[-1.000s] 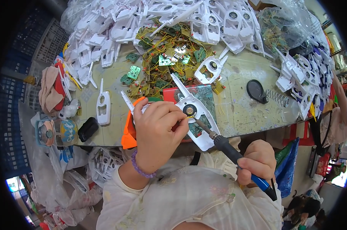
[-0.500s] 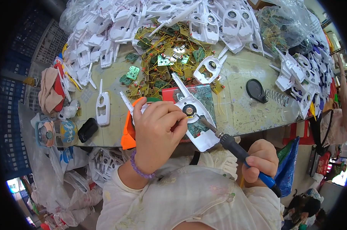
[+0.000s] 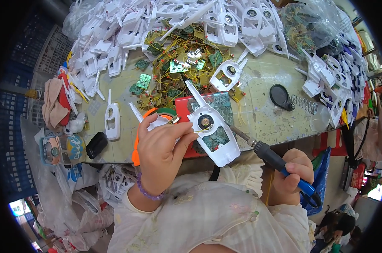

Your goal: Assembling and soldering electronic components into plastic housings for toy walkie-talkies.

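Note:
In front of me lies a white plastic casing [image 3: 224,155] with a long antenna-like arm and a round black speaker [image 3: 205,122] set in it. My left hand [image 3: 159,147], a purple bead bracelet at its wrist, pinches a thin yellow wire [image 3: 200,131] beside the speaker. My right hand [image 3: 294,173] grips a soldering iron [image 3: 269,155] by its blue and black handle. The iron's metal tip points at the casing's right edge, apart from the speaker. Under the casing is a flat red and dark patterned piece [image 3: 184,105]. Partly behind my left hand sits an orange object [image 3: 136,156].
A heap of green circuit boards with yellow wires [image 3: 174,80] lies beyond the casing. White casings [image 3: 115,38] pile up at the back, more [image 3: 334,80] at right. A black round lid-like piece [image 3: 280,96] and a coil spring [image 3: 304,104] lie right; a jar [image 3: 64,147] stands left.
The soldering iron has drawn back rightward from the speaker, together with my right hand. My left hand has shifted slightly left, still pinching the wire.

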The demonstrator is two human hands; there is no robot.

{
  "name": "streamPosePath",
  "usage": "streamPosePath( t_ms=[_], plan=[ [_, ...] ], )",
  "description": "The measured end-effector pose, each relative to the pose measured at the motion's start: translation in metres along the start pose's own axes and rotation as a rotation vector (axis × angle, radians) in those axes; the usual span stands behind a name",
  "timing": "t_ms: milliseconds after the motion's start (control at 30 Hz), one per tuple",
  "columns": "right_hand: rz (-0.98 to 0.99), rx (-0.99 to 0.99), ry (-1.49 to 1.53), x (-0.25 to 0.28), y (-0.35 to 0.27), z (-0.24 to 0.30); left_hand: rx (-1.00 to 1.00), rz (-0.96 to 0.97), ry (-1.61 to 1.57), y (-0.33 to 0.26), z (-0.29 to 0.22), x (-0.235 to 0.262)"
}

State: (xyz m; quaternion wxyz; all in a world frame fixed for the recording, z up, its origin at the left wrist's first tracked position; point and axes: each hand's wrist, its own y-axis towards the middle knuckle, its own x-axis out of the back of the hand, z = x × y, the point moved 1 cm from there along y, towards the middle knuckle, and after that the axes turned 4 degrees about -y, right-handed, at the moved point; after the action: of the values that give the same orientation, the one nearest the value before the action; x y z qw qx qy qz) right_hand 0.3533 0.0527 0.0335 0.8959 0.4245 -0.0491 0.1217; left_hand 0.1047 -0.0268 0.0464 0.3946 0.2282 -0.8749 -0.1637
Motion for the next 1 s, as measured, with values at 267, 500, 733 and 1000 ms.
streamPosePath(
  t_ms=[267,500,733,1000],
  plan=[
    [0.018,0.041,0.005,0.001,0.001,-0.003,-0.026,0.015,-0.006,0.002,-0.003,-0.004],
    [0.085,0.125,-0.008,-0.005,0.01,-0.001,-0.008,0.054,0.151,0.008,-0.01,-0.015],
    [0.156,0.125,-0.019,-0.007,0.013,0.0,-0.015,0.093,0.214,0.011,-0.015,-0.018],
    [0.214,0.146,0.051,-0.004,0.015,0.0,-0.034,0.129,0.245,0.013,-0.019,-0.017]
  ],
)
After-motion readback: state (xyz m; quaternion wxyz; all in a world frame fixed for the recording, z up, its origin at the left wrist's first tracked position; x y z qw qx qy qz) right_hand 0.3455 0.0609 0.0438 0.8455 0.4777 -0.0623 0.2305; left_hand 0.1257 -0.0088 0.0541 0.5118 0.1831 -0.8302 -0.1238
